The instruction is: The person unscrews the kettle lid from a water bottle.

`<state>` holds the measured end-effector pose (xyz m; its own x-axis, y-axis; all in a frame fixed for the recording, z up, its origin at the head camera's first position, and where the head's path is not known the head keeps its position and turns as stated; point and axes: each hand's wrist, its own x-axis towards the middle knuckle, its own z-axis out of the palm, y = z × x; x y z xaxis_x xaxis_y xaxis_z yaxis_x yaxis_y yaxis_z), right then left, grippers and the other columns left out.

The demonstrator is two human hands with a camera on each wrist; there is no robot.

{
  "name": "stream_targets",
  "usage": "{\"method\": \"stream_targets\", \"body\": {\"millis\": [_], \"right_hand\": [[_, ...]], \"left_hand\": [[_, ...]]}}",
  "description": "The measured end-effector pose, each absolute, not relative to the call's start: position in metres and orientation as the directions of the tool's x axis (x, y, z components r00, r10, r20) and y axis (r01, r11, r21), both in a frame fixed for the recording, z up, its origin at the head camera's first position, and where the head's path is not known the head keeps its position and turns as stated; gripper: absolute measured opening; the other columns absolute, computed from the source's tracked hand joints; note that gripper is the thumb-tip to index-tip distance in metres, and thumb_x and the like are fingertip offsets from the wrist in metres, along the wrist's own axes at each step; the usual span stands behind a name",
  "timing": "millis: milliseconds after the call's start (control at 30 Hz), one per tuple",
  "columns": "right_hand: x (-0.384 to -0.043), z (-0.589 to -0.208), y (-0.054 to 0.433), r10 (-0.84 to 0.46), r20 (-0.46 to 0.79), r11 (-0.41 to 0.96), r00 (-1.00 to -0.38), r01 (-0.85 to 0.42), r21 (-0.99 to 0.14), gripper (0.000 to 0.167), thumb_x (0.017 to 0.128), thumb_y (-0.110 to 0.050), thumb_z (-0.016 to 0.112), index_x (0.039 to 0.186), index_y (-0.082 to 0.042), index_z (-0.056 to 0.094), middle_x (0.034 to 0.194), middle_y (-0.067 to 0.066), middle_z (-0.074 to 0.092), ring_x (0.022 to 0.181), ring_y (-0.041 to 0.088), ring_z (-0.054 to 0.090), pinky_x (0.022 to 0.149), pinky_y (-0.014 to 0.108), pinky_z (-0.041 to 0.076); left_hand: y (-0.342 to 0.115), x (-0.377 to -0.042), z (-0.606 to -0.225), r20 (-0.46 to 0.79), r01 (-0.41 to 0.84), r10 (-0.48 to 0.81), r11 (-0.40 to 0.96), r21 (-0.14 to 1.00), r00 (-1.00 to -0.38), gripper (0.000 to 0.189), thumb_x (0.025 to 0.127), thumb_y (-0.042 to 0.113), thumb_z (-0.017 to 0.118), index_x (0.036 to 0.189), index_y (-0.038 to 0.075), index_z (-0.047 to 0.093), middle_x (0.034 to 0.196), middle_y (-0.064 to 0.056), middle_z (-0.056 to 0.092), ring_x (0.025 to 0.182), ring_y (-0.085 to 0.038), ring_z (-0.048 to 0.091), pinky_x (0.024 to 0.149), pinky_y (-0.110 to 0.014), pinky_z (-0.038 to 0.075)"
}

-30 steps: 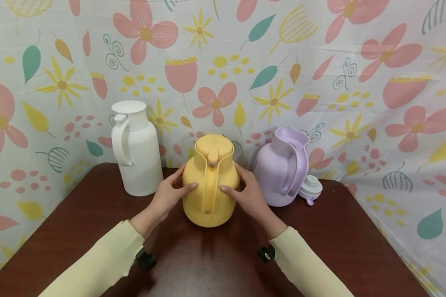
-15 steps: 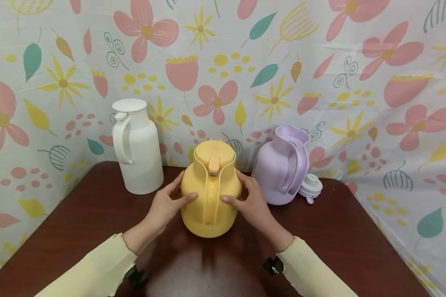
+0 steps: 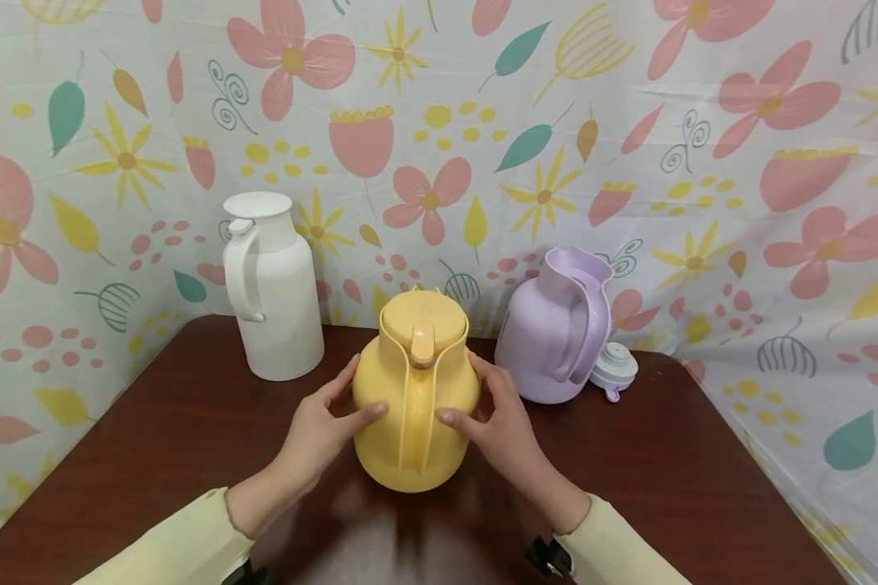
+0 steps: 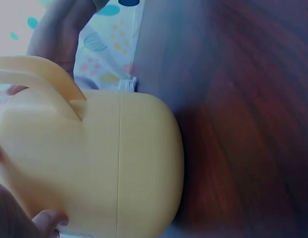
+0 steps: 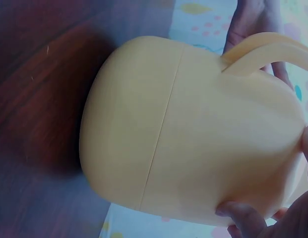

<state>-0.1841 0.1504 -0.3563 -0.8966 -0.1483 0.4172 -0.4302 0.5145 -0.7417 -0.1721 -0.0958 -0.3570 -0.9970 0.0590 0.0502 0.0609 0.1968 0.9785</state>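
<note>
A yellow thermos jug (image 3: 380, 443) with a round lid and a handle facing me stands upright at the middle of the table in the head view. My left hand (image 3: 322, 431) grips its left side, thumb near the handle and fingers round the body. On the opposite side my right hand (image 3: 505, 431) holds it the same way. Both wrist views show the jug's smooth body close up, with its base right at the wood; in the left wrist view the left fingers (image 4: 48, 220) press its side. The far fingertips are partly hidden behind the jug.
Back left stands a white thermos jug (image 3: 281, 301). A lilac thermos jug (image 3: 534, 341) without its lid is at the back right, beside a white and lilac stopper (image 3: 615, 367). Behind the dark wooden table (image 3: 673, 471) hangs a flowered cloth (image 3: 439, 97).
Both hands have brought the yellow thermos jug toward me, away from the cloth, and it looks larger now. The white and lilac jugs have stayed in place.
</note>
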Motion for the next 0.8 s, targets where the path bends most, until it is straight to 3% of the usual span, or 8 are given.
{"method": "stream_targets", "body": {"millis": [200,633,800], "right_hand": [[-0.174,-0.355,0.149,-0.145,0.415,0.504,-0.898,-0.428,-0.751,0.083,0.08,-0.013,0.087,0.151,-0.001,0.045,0.145,0.021,0.05,0.134,0.033,0.049,0.105,0.045,0.053],[-0.161,-0.355,0.15,-0.165,0.455,0.484,-0.875,-0.474,-0.736,0.082,0.078,-0.012,0.088,0.149,-0.002,0.048,0.145,0.02,0.05,0.132,0.029,0.048,0.102,0.031,0.054],[-0.156,-0.354,0.15,-0.164,0.458,0.504,-0.874,-0.473,-0.723,0.083,0.078,-0.014,0.089,0.149,-0.004,0.048,0.147,0.018,0.051,0.133,0.026,0.048,0.106,0.023,0.048]], "left_hand": [[-0.095,-0.159,-0.358,0.045,0.052,0.052,0.154,0.987,-0.998,0.083,0.09,0.024,0.08,0.159,0.021,0.034,0.167,0.001,0.034,0.155,-0.023,0.033,0.113,-0.037,0.047],[-0.094,-0.146,-0.359,0.027,0.03,0.022,0.147,0.989,-0.999,0.082,0.088,0.025,0.081,0.158,0.022,0.037,0.165,0.003,0.037,0.148,-0.023,0.045,0.108,-0.031,0.051],[-0.095,-0.141,-0.358,0.041,0.044,0.027,0.131,0.99,-0.999,0.082,0.089,0.023,0.081,0.158,0.019,0.037,0.166,0.002,0.035,0.148,-0.024,0.044,0.109,-0.032,0.049]]}}
